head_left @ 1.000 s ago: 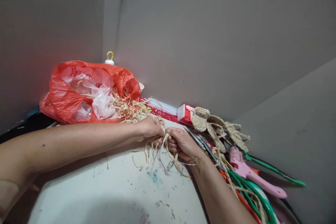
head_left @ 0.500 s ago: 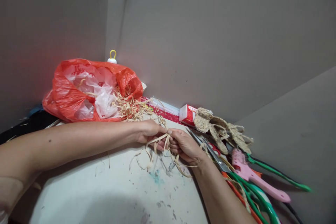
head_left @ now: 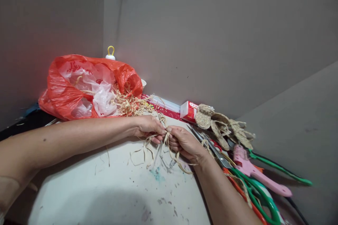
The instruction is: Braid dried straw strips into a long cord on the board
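Thin tan raffia strips (head_left: 170,147) hang in loose loops from between my two hands, over the white tabletop. My left hand (head_left: 150,127) pinches the strips from the left, its fingers curled. Facing it, my right hand (head_left: 183,142) is closed on the same strips, thumb against forefinger. The fingertips of both hands nearly meet where the strips come together; the exact grip point is partly hidden by the fingers. Behind my left hand lies a tangle of loose raffia (head_left: 129,103), spilling from a red plastic bag (head_left: 63,95).
Right of my right forearm lie green-handled scissors (head_left: 264,197), a pink glue gun (head_left: 256,172) and a green-and-black tool (head_left: 285,172). Braided raffia pieces (head_left: 204,117) rest beside a red-and-white box (head_left: 188,111). Grey walls (head_left: 211,42) close off the back of the stained white table (head_left: 113,190).
My left hand has shifted slightly left, with its fingers drawn further from my right hand. Some loops now hang separately beneath it. The whole view has tilted a little.
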Demonstrator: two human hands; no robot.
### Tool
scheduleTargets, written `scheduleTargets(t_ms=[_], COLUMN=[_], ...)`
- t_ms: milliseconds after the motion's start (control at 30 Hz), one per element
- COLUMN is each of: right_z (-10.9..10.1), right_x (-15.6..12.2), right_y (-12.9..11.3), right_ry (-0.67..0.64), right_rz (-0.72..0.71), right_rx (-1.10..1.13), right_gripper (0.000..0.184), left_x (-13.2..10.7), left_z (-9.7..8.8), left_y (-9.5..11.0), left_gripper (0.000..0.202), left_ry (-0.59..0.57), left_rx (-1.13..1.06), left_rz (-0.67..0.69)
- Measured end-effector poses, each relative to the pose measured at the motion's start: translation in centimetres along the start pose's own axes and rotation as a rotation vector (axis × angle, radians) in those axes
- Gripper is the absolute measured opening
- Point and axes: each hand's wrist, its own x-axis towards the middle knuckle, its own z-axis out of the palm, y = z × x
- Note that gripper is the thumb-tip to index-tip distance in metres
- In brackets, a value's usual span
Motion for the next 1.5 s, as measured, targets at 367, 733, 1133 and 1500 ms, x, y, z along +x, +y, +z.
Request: scheduleTargets(t_ms=[367,733,1133,1500], right_z=[0.5,1.2,3.4,5.3], right_x=[-0.2,-0.6,0.2,-0.3], right_y=[-0.3,-0.6,0.5,-0.1], right_ry=[0.019,-0.022,0.222,0.201], right_rz=[-0.023,-0.009,-0.077,-0.039], right_rx=[-0.073,-0.172,-0.257,-0.006], right_gripper=[0.041,0.035,0.028,0.033], left_x=[-0.7,-1.1,-1.7,-3.4], left_z=[0.7,-0.6,0.4,2.9], left_y=[-0.3,-0.4,0.5,-0.2], left_gripper=[0.021,0.012,0.015,0.017], left_ry=[0.099,0.189,0.302,0.302], left_rx=[0.284,0.550,0.862,0.800], left_rz=[0.110,0.251,0.165,0.038])
